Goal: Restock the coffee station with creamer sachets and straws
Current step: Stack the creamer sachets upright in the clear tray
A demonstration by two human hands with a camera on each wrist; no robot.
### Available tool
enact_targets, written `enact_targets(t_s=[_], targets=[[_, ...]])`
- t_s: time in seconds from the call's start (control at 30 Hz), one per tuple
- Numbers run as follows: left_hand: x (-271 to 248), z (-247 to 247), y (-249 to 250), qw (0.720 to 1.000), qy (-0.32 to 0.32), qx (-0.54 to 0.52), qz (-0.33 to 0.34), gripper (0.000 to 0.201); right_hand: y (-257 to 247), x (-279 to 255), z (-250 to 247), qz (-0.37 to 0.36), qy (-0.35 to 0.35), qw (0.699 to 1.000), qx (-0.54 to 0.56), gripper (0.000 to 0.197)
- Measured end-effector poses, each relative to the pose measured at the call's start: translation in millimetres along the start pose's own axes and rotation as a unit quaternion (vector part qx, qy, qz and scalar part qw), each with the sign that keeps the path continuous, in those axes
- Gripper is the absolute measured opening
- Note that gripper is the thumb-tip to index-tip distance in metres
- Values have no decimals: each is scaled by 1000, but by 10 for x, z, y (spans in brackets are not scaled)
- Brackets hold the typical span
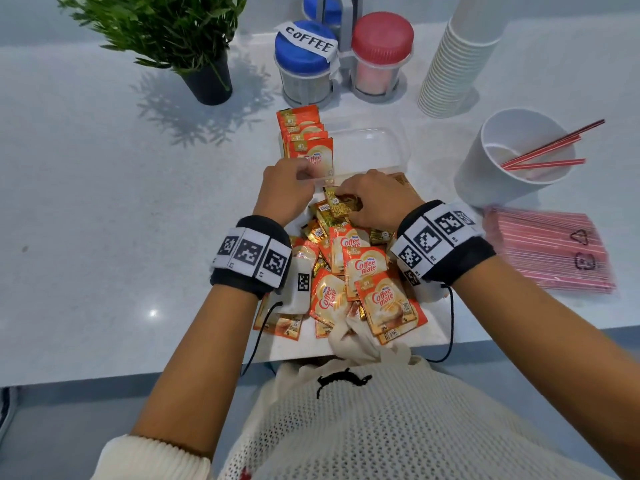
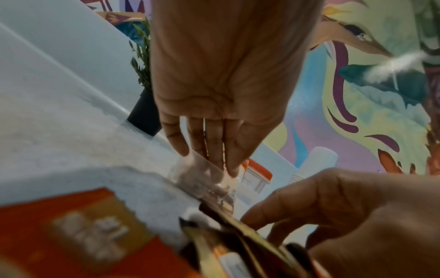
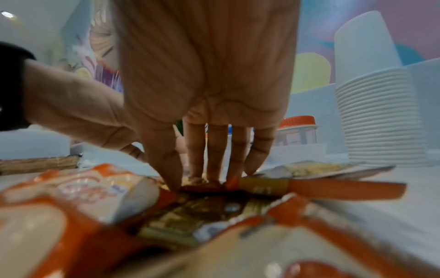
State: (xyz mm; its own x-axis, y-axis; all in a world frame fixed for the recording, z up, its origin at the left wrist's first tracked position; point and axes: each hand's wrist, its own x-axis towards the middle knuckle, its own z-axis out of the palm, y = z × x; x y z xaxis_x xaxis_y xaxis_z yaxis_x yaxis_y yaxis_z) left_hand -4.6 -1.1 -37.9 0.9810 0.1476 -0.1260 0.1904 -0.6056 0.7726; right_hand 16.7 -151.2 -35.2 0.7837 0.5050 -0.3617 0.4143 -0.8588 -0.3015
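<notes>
Left hand (image 1: 285, 188) reaches forward, straight fingers pressing the near wall of the clear plastic tray (image 1: 374, 147). Right hand (image 1: 375, 199) palm down, fingertips pinching a gold sachet (image 1: 337, 204) atop the glossy orange sachet pile (image 1: 360, 282). Four sachets (image 1: 306, 140) stand upright in the tray's left end. Three red straws (image 1: 550, 150) lean in a white cup (image 1: 512, 178); wrapped straw pack (image 1: 554, 251) lies just beside it.

Four creamer sachets (image 1: 309, 142) are standing upright in one clear plastic tray (image 1: 377, 142). Three red straws (image 1: 550, 152) are leaning in one white cup (image 1: 485, 168). Three lidded jars are sitting in the rack: two blue-lidded (image 1: 304, 51) and one red-lidded (image 1: 382, 39). One potted plant (image 1: 166, 32) is standing nearby.
</notes>
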Motion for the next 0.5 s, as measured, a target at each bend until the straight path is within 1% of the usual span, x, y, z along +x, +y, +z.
enact_targets(t_s=[0.13, 0.23, 0.37, 0.43, 0.5], targets=[[-13, 2, 37, 1000, 6, -7, 5, 21, -84, 17, 26, -24, 30, 997, -65, 43], [-24, 16, 55, 999, 20, -24, 13, 21, -90, 42, 40, -23, 55, 995, -76, 39], [-37, 22, 99, 998, 30, -49, 17, 20, -101, 73, 22, -30, 68, 993, -93, 37], [-53, 16, 115, 998, 29, -57, 20, 20, -92, 69, 14, -28, 79, 994, -64, 35], [-70, -1, 123, 997, 26, -67, 22, 20, -50, 35, -22, -4, 111, 994, 18, 31]])
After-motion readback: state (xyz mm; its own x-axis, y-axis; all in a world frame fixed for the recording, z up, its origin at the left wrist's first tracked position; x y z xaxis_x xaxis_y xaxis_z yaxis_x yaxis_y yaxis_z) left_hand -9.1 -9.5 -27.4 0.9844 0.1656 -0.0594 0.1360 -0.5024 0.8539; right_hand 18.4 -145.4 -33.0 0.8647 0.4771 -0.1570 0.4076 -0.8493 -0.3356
